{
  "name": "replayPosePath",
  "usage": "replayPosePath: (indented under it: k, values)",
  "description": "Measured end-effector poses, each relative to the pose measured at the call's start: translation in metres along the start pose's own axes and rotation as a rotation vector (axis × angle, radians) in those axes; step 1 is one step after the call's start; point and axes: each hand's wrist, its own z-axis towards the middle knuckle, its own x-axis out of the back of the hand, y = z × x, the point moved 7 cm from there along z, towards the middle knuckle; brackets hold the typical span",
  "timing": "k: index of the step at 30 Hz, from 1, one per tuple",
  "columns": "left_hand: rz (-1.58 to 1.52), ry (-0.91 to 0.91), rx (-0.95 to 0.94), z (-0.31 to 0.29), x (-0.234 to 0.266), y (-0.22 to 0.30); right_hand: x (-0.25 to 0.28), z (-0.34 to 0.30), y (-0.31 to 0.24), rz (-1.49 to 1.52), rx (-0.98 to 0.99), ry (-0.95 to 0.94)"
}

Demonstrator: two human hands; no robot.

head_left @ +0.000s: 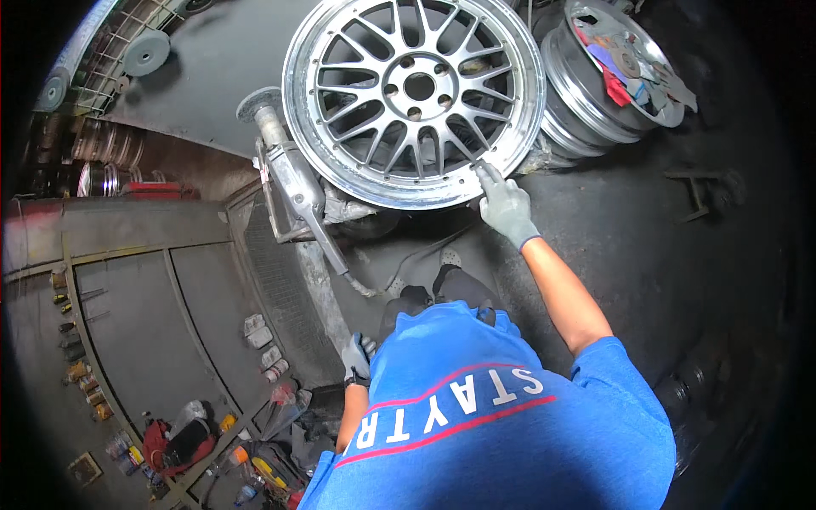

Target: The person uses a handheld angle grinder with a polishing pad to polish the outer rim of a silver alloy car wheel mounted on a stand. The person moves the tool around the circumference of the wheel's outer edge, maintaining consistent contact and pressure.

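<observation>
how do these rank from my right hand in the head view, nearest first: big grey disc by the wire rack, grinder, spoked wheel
From the right hand:
1. spoked wheel, at the fingertips
2. grinder, left of the wheel
3. big grey disc, far upper left

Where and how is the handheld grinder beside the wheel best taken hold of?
Probably by the slim rear handle of the handheld grinder, coming from the near side: that end tapers toward the cord and points back at the wearer, while the disc lies at the far end.
</observation>
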Motion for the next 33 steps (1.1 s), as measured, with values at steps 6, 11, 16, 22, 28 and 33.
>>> replayPosePath:
  k: [6,11,16,22,28,33]
  values:
    - [0.135,0.000,-0.173,0.012,0.038,-0.038,-0.002,0.009,-0.014,-0.044,0.073,-0.069]
    - [1.113,0.012,-1.129,0.002,0.043,-0.048,0.007,0.014,-0.008,0.087,0.194,-0.024]
    - [0.284,-0.014,-0.267,0.029,0.038,-0.065,0.006,0.010,-0.003,0.045,0.178,0.069]
    - [-0.037,0.020,-0.135,0.003,0.007,-0.051,-0.010,0.002,-0.055,0.127,0.102,-0.054]
    - [0.304,-0.050,-0.466,0.013,0.013,-0.052,-0.016,-0.002,-0.073,0.185,0.073,-0.092]
    - [0.289,0.075,-0.372,0.019,0.017,-0.060,-0.025,-0.011,-0.061,0.151,0.104,-0.096]
